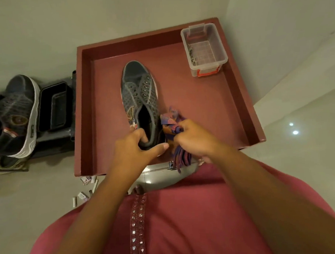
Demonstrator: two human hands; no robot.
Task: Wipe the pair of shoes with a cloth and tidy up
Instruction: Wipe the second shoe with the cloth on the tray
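Observation:
A grey mesh shoe (139, 89) lies toe-away in the middle of the red-brown tray table (85, 111). My left hand (134, 147) grips its heel, fingers curled into the opening and thumb along the back. My right hand (194, 139) holds a bunched purple and orange striped cloth (170, 121) against the shoe's right heel side; part of the cloth hangs over the table's near edge. The second grey shoe (18, 114), with a white sole, rests on a dark rack to the left of the table.
A clear plastic box (203, 48) with orange clips stands at the tray's far right corner. A black tray (54, 106) sits on the rack beside the second shoe. Small paper scraps (85, 190) lie on the glossy floor below the table.

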